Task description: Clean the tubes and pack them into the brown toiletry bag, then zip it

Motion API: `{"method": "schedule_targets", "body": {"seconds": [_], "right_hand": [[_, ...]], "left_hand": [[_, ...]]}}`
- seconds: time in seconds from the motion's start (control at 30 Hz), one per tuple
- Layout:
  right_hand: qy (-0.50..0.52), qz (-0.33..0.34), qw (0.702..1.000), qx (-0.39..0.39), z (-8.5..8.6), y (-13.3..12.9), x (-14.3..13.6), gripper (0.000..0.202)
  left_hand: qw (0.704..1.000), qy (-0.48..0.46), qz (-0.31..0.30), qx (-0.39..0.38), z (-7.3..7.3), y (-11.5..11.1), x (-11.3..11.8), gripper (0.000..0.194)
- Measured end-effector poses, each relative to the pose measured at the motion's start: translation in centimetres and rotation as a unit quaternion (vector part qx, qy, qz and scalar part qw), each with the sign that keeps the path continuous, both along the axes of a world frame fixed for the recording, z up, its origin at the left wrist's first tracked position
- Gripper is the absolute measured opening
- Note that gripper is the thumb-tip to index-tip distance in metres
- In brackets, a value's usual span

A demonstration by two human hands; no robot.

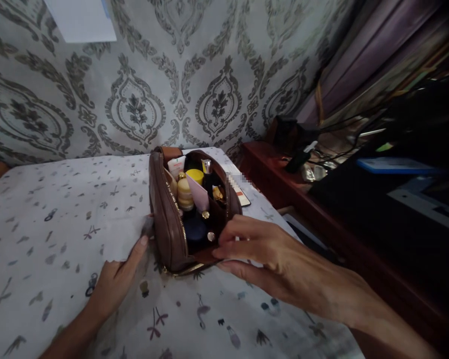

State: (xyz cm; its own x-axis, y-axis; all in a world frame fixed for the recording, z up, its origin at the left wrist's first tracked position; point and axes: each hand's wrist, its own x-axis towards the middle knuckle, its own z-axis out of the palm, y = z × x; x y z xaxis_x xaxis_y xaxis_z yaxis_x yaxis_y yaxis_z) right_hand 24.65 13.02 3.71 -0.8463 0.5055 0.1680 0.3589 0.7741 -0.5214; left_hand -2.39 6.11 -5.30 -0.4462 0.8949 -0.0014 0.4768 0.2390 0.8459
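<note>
- Brown bag [168, 234], unzipped, sits on the patterned sheet [78, 209].
- Inside, a pink flat piece [198, 194] partly blocks the yellow lid [195, 175].
- Right hand [264, 249] pinches the near rim; left hand [121, 271] beside, grip unclear.
- Cluttered red tabletop [258, 155] rightward.

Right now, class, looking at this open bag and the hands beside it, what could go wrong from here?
1. The bag is unzipped and packed with small containers, so a sharp tug by the right hand, at its near rim, might tip some out.
2. The bottle with the silver cap stands upright among them and could get in the way of closing.
3. The pink item leans within the opening and might catch in the zip.
</note>
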Motion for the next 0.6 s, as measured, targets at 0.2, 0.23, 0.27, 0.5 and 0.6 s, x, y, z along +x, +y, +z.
{"method": "schedule_targets", "body": {"seconds": [0.2, 0.23, 0.27, 0.5, 0.6], "right_hand": [[-0.015, -0.102, 0.994, 0.034, -0.2, -0.1, -0.9, 0.024], [-0.033, -0.127, 0.990, 0.042, -0.2, 0.0, -1.2, 0.020], [-0.059, -0.145, 0.987, 0.045, -0.1, 0.1, -1.7, 0.016], [-0.212, -0.114, 0.969, 0.053, 0.4, 0.9, -3.6, 0.016], [-0.197, -0.101, 0.973, 0.072, -0.1, 1.0, -3.2, 0.017]], "left_hand": [[1.000, -0.016, 0.007, 0.012, 0.2, 0.0, 0.2, 0.059], [1.000, -0.018, 0.006, 0.019, 0.1, 0.0, 0.2, 0.059], [1.000, -0.019, 0.004, 0.024, 0.0, 0.0, 0.2, 0.059], [0.999, -0.031, 0.007, 0.030, -0.1, 0.0, 0.1, 0.055], [0.999, -0.034, -0.003, 0.026, -0.1, -0.1, 0.2, 0.052]]}}
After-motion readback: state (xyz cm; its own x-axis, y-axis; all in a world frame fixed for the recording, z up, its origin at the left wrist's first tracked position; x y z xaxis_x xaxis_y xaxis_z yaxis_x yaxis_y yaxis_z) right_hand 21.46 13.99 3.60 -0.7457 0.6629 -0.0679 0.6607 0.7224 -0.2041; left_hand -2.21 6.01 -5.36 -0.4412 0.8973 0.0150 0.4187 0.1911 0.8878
